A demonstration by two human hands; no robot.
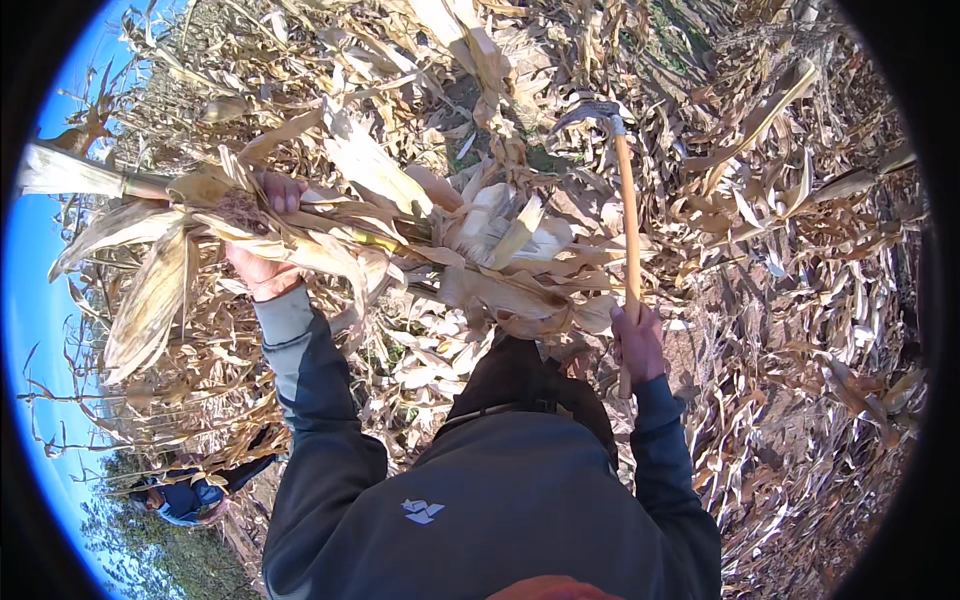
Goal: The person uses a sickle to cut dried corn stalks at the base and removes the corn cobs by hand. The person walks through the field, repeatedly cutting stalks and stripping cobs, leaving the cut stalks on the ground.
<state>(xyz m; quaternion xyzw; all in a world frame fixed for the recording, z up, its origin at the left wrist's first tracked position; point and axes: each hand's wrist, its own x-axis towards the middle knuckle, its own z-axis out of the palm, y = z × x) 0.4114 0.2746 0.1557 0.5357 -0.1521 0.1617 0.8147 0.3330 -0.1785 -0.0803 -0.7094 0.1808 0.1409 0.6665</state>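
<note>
My left hand point(259, 264) is closed around a bundle of dry corn stalks point(322, 236) on the left, its fingers showing beyond the leaves. Pale husks point(487, 225) wrap what look like ears along the bundle, which stretches across in front of my legs. On the right, my right hand point(640, 341) grips the lower part of a sickle's wooden handle point(630, 225). The curved metal blade point(589, 112) is at the far end, against dry leaves and clear of the held stalks. Leaves partly cover my left palm.
Dry corn leaves and stalks point(787, 300) litter the brown soil around me. Standing dry corn point(195, 112) fills the upper left. Another person point(187, 495) in dark clothing bends among stalks at the lower left, near green trees point(165, 559).
</note>
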